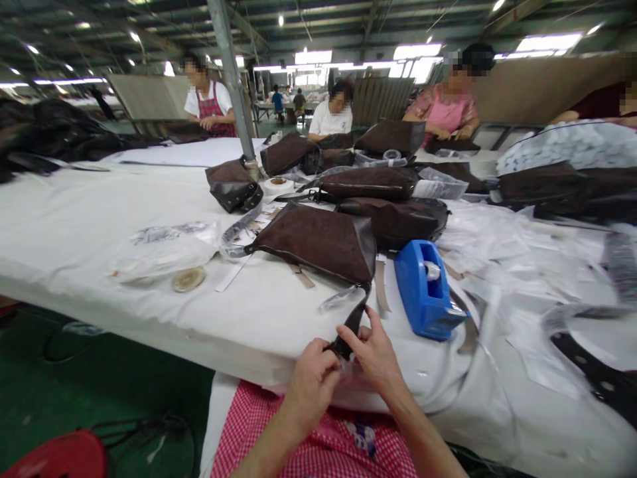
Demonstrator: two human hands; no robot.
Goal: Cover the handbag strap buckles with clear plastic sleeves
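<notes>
Strap (355, 318) slants lengthwise from bag (316, 240) to left hand (309, 380).

A blue tape holder (413, 292) is sitting on the white worktop (64, 226). A flat, yellowish roll (189, 279) is lying near the front edge, and a white roll (277, 190) is resting farther back, near a gray pole (233, 79). A person (212, 99) in a red checked apron (221, 106) is standing across the worktop. Lights (134, 36) are shining up high.
</notes>
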